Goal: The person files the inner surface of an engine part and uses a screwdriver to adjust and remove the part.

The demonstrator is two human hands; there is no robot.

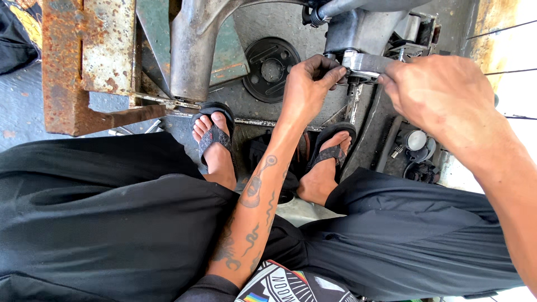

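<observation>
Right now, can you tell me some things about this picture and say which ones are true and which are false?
1. Both hands are on the same grey metal part. True: the left hand and the right hand pinch the grey metal bracket from either side.
2. The person is barefoot. False: each foot wears a dark flip-flop, the left flip-flop and the right flip-flop.
3. The big metal block at the upper left is rusty. True.
4. The round plate on the floor is bright red. False: it is dark grey.
5. The person wears black trousers. True.
</observation>
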